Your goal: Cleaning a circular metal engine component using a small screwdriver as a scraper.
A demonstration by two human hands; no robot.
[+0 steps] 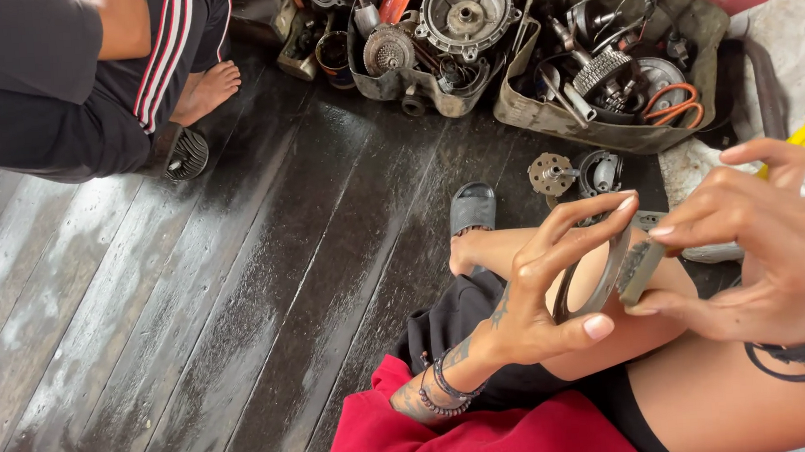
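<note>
Steadying a curved grey brake shoe between left hand fingertips, the right hand is pinching a small abrasive block against its edge

- left hand and right hand near right, over the lap, ring-shaped part between them
- sandal on floor beyond the knee
- two trays of engine parts far centre-right
- another person's foot far left
</note>
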